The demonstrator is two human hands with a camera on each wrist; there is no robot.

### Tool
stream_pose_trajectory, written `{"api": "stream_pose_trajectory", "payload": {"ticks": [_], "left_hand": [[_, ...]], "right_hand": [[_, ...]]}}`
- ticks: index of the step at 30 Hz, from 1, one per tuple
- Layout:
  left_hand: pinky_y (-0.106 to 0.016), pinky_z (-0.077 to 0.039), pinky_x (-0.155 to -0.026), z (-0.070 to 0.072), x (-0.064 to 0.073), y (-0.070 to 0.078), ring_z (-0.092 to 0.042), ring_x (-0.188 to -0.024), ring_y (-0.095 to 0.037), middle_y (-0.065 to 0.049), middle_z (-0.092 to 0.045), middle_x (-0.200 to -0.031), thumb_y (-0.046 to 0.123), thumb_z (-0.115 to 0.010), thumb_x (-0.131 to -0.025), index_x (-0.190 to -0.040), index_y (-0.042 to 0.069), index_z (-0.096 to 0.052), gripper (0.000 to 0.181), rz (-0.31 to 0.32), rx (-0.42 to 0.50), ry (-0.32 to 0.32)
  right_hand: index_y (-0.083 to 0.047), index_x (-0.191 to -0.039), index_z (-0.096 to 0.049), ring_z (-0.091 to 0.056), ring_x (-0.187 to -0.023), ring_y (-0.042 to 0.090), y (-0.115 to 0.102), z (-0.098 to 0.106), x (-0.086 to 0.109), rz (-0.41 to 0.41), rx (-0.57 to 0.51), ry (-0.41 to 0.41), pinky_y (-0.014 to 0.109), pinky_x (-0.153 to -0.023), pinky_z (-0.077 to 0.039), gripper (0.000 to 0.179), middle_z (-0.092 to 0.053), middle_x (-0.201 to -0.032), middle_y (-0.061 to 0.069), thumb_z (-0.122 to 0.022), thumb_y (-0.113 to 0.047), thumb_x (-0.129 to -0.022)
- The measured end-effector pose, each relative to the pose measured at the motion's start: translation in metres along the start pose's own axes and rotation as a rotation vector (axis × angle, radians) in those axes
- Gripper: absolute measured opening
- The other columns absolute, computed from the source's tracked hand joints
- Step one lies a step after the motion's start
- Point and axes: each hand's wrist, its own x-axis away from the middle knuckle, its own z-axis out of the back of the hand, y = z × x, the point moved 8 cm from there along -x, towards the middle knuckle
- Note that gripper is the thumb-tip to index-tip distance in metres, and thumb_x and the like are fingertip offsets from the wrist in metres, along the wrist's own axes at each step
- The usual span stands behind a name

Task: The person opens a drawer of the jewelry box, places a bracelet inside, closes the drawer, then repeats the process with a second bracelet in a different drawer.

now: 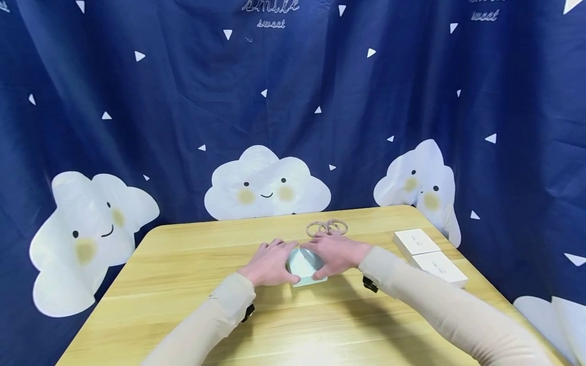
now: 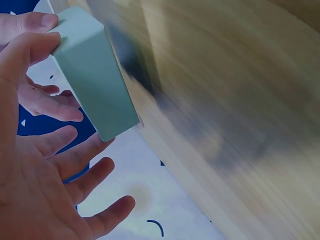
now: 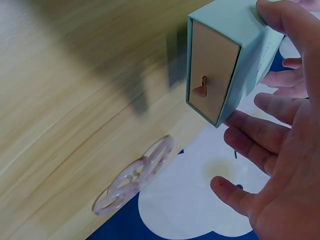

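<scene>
Between both hands is a small mint-green box, raised above the wooden table in the wrist views. My left hand pinches one end with thumb and index finger, its other fingers spread. At the opposite end my right hand grips the box between thumb and fingers. One end of the box, seen in the right wrist view, shows a tan drawer front with a small ribbon pull tab; the drawer sits inside the sleeve. Pale pink bangles lie overlapping just beyond the right hand.
Two white boxes with small print lie side by side at the table's right edge. The light wooden table runs back to a dark blue curtain printed with smiling clouds and triangles.
</scene>
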Motion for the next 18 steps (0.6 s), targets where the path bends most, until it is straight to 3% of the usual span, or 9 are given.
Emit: {"api": "stream_pose_trajectory", "payload": {"ticks": [10, 18], "left_hand": [[-0.052, -0.038, -0.100, 0.000, 0.010, -0.014, -0.047, -0.129, -0.023, -0.002, -0.059, -0.140, 0.049, -0.079, -0.073, -0.150, 0.019, -0.047, 0.089, 0.031, 0.025, -0.032], [-0.060, -0.037, -0.103, 0.002, 0.014, -0.021, -0.048, -0.127, -0.024, -0.002, -0.062, -0.134, 0.045, -0.082, -0.072, -0.148, 0.018, -0.050, 0.086, 0.041, 0.060, -0.040]], "right_hand": [[-0.021, -0.148, -0.050, -0.049, -0.134, 0.023, -0.012, -0.006, -0.015, 0.016, -0.001, -0.010, 0.062, -0.112, -0.035, 0.083, -0.062, -0.137, 0.000, -0.075, -0.062, -0.080], [-0.021, -0.146, -0.052, -0.052, -0.119, 0.016, -0.019, -0.005, -0.022, 0.031, 0.012, 0.006, 0.053, -0.101, -0.043, 0.082, -0.065, -0.129, -0.002, -0.075, -0.063, -0.079]]}}
